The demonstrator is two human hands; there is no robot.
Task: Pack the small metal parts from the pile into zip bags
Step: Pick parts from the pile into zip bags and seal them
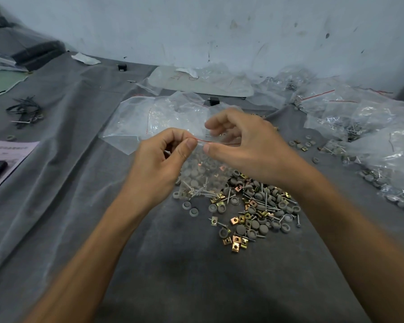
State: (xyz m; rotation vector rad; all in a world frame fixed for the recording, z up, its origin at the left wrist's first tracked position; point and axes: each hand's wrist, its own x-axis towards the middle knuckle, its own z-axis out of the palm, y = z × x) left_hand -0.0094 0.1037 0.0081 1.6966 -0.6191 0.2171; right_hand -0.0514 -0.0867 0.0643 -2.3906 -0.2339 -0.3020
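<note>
My left grip (159,162) and right grip (247,148) each pinching the zip bag (202,174) at its red seal, seal running left to right, bag hanging mouth-up, part-filled, beside the pile (257,206) on the desk (173,264)

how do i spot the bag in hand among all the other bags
On the grey cloth table, look at the far-left edge of the loose parts pile. The zip bag there holds grey caps and screws. Only it is held, left hand and right hand pinching its red-lined top.
</note>
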